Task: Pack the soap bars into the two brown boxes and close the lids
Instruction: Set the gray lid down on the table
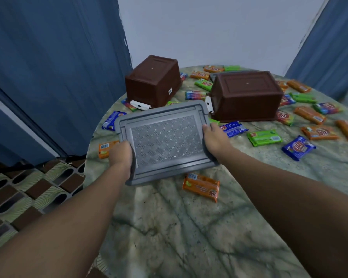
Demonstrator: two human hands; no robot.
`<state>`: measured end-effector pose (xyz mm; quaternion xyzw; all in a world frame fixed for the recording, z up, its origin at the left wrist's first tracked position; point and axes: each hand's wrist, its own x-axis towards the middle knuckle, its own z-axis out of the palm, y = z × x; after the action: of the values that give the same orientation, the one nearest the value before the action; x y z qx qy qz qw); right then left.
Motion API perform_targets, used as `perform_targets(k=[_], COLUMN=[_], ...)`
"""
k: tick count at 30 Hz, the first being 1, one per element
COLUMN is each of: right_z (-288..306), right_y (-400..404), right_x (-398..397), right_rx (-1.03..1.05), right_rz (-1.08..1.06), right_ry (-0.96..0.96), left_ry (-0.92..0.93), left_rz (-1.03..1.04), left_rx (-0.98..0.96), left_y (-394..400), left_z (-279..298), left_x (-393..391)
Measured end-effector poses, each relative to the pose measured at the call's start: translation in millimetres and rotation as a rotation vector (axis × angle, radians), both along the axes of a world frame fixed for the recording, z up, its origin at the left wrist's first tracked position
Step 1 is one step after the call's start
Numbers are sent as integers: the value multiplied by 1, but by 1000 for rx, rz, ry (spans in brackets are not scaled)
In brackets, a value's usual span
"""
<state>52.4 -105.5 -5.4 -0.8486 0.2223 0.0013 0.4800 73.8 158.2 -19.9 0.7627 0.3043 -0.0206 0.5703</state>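
Both hands hold a grey lid (165, 141) with a woven pattern above the table. My left hand (121, 155) grips its left edge and my right hand (213, 139) grips its right edge. Two brown boxes stand upside down at the back: the left brown box (153, 81) and the right brown box (247, 95), each with a white latch. Wrapped soap bars lie scattered around them: an orange soap bar (201, 186) just below the lid, a green soap bar (264, 137), a blue soap bar (298, 147), and several more at the back and right.
The round table (179, 233) has a marbled green cover; its left edge falls off to a patterned tiled floor (28, 193). Blue curtains (54, 67) hang at the left and far right, with a pale wall between them. Another grey lid edge shows behind the right box.
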Motion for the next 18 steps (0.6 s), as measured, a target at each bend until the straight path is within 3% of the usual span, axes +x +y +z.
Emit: perform_targets(k=[4,18], right_z=[-6,-26], right_y=[2,-49], right_x=[-10,-48], right_rx=[78,220], right_rz=[-11,-49], right_ry=[-7,66], left_ry=[-40,-86], left_rz=[59,-49], left_rx=[42,224], left_y=[-2,-53], left_z=[-2,-3], left_x=[-6,-41])
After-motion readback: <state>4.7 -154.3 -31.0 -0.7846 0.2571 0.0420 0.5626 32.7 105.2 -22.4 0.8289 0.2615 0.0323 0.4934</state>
